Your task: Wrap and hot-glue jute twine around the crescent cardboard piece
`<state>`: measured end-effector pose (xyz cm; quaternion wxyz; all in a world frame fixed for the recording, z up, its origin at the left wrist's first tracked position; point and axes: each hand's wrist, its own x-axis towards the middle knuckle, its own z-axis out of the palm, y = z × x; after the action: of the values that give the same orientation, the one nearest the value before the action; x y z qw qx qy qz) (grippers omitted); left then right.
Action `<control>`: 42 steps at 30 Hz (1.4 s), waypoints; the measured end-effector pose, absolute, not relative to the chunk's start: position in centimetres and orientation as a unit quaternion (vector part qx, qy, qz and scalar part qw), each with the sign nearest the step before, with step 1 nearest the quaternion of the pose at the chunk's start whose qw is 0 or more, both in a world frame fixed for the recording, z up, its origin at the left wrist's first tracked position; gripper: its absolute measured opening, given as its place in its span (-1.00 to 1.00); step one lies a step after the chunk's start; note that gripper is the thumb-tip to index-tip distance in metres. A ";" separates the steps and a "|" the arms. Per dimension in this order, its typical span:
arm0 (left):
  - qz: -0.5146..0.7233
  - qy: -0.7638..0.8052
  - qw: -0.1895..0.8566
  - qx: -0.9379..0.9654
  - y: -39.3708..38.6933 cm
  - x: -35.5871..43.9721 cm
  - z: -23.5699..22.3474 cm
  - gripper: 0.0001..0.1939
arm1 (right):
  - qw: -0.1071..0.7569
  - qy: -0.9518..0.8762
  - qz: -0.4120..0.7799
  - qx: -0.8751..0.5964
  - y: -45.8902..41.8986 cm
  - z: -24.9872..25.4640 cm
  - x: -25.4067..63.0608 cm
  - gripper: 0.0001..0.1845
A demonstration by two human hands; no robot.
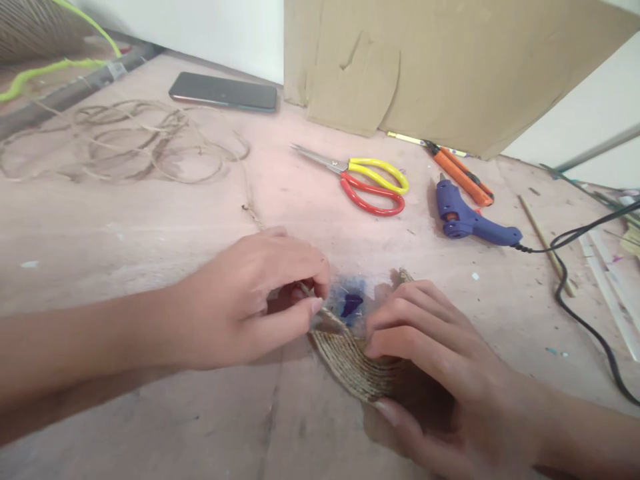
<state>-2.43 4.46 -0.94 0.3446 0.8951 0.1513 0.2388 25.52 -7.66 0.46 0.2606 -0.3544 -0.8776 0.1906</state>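
A curved piece covered in rows of jute twine (pixel 350 363) lies low in the middle of the head view. My right hand (pixel 440 367) grips it from the right, thumb at the near edge and fingers over the far side, hiding much of it. My left hand (pixel 270 300) is closed, pinching a strand of twine (pixel 336 321) that runs to the rows on the piece. Behind my left hand the same kind of twine trails up to a loose tangle (pixel 165 143) at the left. A dark blue stain (pixel 351 305) marks the surface between my hands.
Scissors (pixel 373 183) with yellow and red handles lie beyond my hands. A blue glue gun (pixel 473 220) with a black cord (pixel 567 300) and an orange cutter (pixel 463 177) are at the right. A phone (pixel 223 92) and a cardboard sheet (pixel 440 67) are at the back.
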 end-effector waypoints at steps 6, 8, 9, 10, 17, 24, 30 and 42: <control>0.224 0.141 0.338 0.903 4.3 -2.2 -1.3 -0.83 | 0.281 -0.880 0.186 -0.335 -8.2 0.0 25.4 -0.74; 0.230 0.139 0.349 0.898 4.3 -2.1 -1.3 -0.84 | 0.320 -0.859 0.199 -0.347 -8.1 0.0 25.6 -0.77; 0.234 0.138 0.350 0.897 4.4 -2.1 -1.2 -0.84 | 0.332 -0.847 0.203 -0.363 -7.9 0.0 25.7 -0.78; 0.238 0.135 0.349 0.897 4.4 -2.1 -1.2 -0.85 | 0.335 -0.837 0.202 -0.382 -7.6 0.2 25.9 -0.76; 0.264 0.109 0.343 0.895 4.6 -2.0 -1.2 -0.90 | 0.248 -0.856 0.213 -0.401 -4.1 1.8 25.5 -0.89; 0.264 0.116 0.345 0.893 4.2 -2.3 -1.3 -0.88 | 0.248 -0.881 0.137 -0.379 -3.8 1.1 24.0 -0.88; 0.254 0.114 0.339 0.899 4.0 -1.9 -1.9 -0.92 | 0.278 -0.875 0.141 -0.370 -3.8 0.4 23.8 -0.84; 0.269 0.088 0.279 0.918 4.0 -1.6 -2.1 -0.81 | 0.266 -0.885 0.115 -0.364 -3.7 -0.1 23.6 -0.79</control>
<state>-1.63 4.02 -2.12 0.2786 0.9176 0.0882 0.2695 23.57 -3.71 -0.12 0.2663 -0.3638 -0.8851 0.1154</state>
